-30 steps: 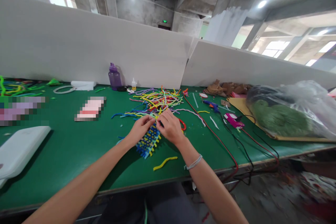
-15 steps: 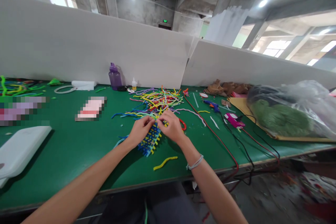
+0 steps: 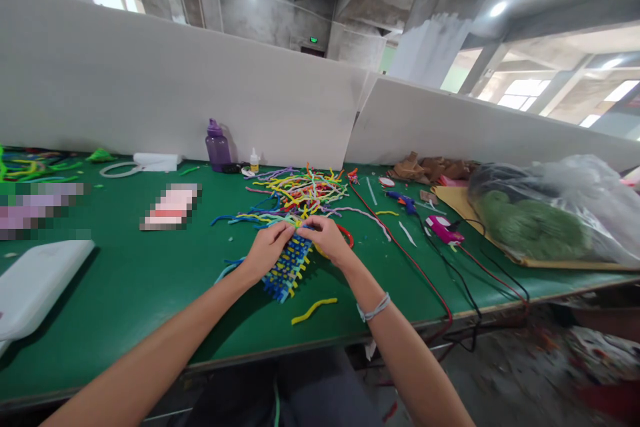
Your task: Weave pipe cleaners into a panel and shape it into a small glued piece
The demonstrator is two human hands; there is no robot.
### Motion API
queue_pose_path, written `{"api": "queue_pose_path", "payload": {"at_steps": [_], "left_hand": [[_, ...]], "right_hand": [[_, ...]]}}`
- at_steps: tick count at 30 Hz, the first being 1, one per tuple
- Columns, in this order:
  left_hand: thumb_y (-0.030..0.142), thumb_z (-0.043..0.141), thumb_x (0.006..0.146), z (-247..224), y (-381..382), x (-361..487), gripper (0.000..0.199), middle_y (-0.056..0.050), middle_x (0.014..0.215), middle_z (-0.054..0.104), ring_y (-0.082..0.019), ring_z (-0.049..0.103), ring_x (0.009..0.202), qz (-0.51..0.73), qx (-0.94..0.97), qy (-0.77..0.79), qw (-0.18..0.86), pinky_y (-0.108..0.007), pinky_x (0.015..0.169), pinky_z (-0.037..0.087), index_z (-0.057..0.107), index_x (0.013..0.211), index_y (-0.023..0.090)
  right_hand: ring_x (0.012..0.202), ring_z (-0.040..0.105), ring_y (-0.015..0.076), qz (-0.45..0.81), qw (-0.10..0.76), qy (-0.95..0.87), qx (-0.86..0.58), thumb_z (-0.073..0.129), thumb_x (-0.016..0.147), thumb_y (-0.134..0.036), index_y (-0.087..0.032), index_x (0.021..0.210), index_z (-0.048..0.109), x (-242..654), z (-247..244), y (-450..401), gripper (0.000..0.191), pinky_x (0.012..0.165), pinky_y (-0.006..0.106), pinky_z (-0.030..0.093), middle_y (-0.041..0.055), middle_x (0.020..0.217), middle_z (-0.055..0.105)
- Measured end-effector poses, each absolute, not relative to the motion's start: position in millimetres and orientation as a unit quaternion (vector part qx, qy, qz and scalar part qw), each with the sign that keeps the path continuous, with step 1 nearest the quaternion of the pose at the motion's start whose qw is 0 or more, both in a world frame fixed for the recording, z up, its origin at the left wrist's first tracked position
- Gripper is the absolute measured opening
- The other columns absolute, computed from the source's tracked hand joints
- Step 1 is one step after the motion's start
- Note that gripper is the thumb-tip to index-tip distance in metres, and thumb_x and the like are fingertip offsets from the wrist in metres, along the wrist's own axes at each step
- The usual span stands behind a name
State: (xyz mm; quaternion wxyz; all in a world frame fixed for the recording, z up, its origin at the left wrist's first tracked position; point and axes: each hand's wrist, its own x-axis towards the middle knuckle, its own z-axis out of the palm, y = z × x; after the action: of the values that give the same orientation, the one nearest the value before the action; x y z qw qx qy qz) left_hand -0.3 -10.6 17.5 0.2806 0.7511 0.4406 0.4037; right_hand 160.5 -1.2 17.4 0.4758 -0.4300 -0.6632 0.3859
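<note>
The right hand (image 3: 327,239) has flattened; its fingers and the left hand's (image 3: 266,250) pinch the woven chenille-stem mat (image 3: 287,268) (apparently mid-weave).

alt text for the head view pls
A person's left hand and right hand pinch the far end of a blue-and-yellow weave on a green table. Beyond lies a tangle of colourful strands, with a purple bottle to its left and a glue gun to its right.
</note>
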Motion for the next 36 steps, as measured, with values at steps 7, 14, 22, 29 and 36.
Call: {"api": "queue_pose_path", "payload": {"at_steps": [7, 14, 22, 29, 36], "left_hand": [[0.040, 0.046, 0.080, 14, -7, -2, 0.026, 0.003, 0.061, 0.048, -0.012, 0.042, 0.057, 0.415, 0.741, 0.433, 0.302, -0.021, 0.054, 0.032, 0.056, 0.074, 0.017], [0.041, 0.045, 0.081, 14, -4, -5, 0.026, 0.003, 0.064, 0.048, -0.012, 0.042, 0.061, 0.462, 0.696, 0.461, 0.299, -0.021, 0.057, 0.033, 0.054, 0.074, 0.017], [0.042, 0.049, 0.077, 17, -6, -2, 0.029, 0.004, 0.057, 0.041, -0.011, 0.037, 0.054, 0.433, 0.711, 0.449, 0.326, -0.022, 0.051, 0.029, 0.050, 0.065, 0.016], [0.041, 0.050, 0.077, 16, -7, -3, 0.028, 0.004, 0.055, 0.042, -0.010, 0.037, 0.052, 0.441, 0.715, 0.450, 0.303, -0.022, 0.049, 0.029, 0.051, 0.065, 0.016], [0.043, 0.051, 0.076, 15, -6, -4, 0.028, 0.002, 0.060, 0.054, -0.013, 0.047, 0.058, 0.467, 0.689, 0.451, 0.322, -0.023, 0.052, 0.034, 0.060, 0.077, 0.016]], "right_hand": [[0.064, 0.050, 0.0106, 0.481, 0.461, -0.609, -0.431, 0.060, 0.069, -0.039, -0.017, 0.076, 0.064, 165, 24, -2, 0.023, 0.055, 0.020, 0.039, -0.0001, 0.072, 0.058], [0.063, 0.054, 0.0103, 0.535, 0.449, -0.570, -0.434, 0.063, 0.067, -0.040, -0.017, 0.082, 0.063, 174, 28, 0, 0.027, 0.051, 0.019, 0.039, 0.0006, 0.071, 0.060], [0.050, 0.048, 0.0086, 0.475, 0.461, -0.617, -0.425, 0.066, 0.063, -0.035, -0.016, 0.075, 0.059, 170, 20, 2, 0.024, 0.047, 0.020, 0.038, -0.0035, 0.058, 0.055], [0.052, 0.048, 0.0086, 0.449, 0.471, -0.629, -0.425, 0.063, 0.065, -0.035, -0.016, 0.074, 0.060, 167, 23, -1, 0.021, 0.046, 0.020, 0.039, -0.0030, 0.059, 0.053], [0.059, 0.055, 0.0101, 0.513, 0.471, -0.583, -0.419, 0.057, 0.071, -0.041, -0.016, 0.078, 0.061, 175, 29, -1, 0.026, 0.048, 0.019, 0.040, 0.0005, 0.064, 0.059]]}}
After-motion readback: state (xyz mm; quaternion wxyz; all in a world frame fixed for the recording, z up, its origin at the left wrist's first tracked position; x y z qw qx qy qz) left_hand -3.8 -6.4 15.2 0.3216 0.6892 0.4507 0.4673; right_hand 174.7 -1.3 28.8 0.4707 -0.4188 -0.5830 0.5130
